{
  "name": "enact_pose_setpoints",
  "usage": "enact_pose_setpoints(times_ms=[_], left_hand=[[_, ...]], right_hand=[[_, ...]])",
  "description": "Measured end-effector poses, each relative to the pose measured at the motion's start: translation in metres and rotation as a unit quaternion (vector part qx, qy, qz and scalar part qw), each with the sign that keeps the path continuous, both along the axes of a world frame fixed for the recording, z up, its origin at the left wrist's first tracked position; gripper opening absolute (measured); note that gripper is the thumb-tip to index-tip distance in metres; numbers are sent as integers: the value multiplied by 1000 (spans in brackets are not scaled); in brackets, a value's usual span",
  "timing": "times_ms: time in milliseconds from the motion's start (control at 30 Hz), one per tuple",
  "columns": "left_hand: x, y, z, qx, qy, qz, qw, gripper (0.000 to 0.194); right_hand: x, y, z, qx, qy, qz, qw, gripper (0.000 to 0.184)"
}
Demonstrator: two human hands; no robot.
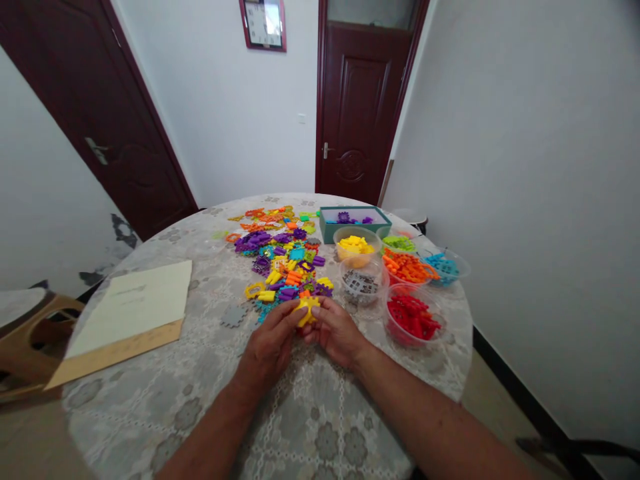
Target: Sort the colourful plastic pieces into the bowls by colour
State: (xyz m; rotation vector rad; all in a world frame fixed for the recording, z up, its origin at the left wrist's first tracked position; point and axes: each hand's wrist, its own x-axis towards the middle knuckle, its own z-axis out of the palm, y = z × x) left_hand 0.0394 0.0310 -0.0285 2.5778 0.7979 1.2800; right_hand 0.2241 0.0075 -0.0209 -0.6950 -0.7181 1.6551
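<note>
Both of my hands meet over the middle of the round table (150, 400). My left hand (270, 343) and my right hand (336, 331) are each closed on a yellow toothed plastic piece (307, 310) held between their fingertips. Just beyond them lies a spread pile of colourful plastic pieces (283, 257) in purple, orange, yellow, blue and green. A single grey piece (233, 315) lies on the cloth to the left of my left hand.
Clear bowls stand to the right, sorted by colour: yellow (356, 245), grey (361, 285), orange (407, 267), red (413, 319), green (399, 242), blue (443, 267). A teal box (354, 217) holds purple pieces. A paper and board (131, 313) lie left. A wooden chair (25, 340) stands beside the table.
</note>
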Motion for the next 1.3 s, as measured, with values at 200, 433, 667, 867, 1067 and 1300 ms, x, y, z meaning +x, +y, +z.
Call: enact_pose_setpoints(times_ms=[200,433,667,867,1067,1300], left_hand=[[-1,-4,2,7,-20,-20,1000,53],[0,-6,7,-14,-17,-36,999,42],[-2,-12,15,-42,-26,-18,999,37],[-14,-5,17,33,-65,99,992,32],[-30,17,9,71,-108,215,968,26],[-36,27,1,37,-102,258,960,21]], right_hand=[[5,-2,-1,-5,-38,-9,999,53],[1,-8,-5,21,-104,-13,994,58],[1,-9,4,45,-235,-13,971,42],[25,-10,48,101,-468,-6,878,29],[82,55,99,181,-696,-120,684,33],[143,147,119,81,-827,-195,521,41]])
